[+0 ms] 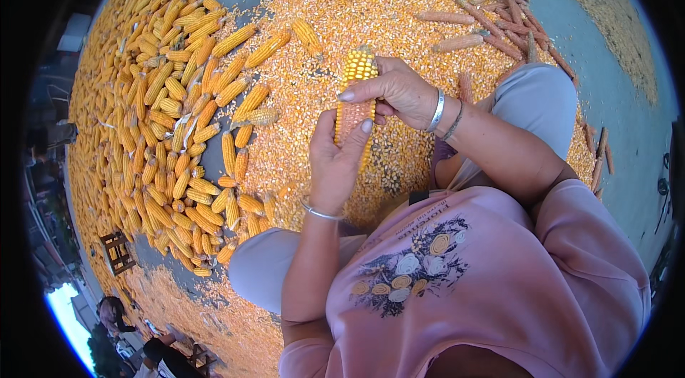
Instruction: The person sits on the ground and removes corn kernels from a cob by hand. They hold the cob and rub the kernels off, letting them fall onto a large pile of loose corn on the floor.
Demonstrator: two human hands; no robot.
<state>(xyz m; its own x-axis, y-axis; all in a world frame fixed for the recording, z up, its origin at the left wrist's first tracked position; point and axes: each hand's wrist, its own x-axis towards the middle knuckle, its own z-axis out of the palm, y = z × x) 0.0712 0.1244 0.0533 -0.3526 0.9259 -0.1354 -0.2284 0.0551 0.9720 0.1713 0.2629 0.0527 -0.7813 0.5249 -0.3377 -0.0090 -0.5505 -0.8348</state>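
Observation:
Both hands grip a partly shelled ear of corn (357,113) above a spread of loose kernels (299,89). Yellow kernels still cover its upper end, while a bare pinkish strip of cob runs down the middle. My left hand (340,156) wraps the lower part, its thumb lying across the stripped face. My right hand (398,90) holds the ear higher up, with the thumb on the lower edge of the kernel-covered end. Loose kernels lie directly below both hands.
A large heap of unshelled corn ears (160,126) fills the left side. Stripped cobs (514,19) lie piled at upper right. My bent knees (535,105) flank the kernels. A small wooden stool (116,252) stands at lower left, with other people (160,351) beyond.

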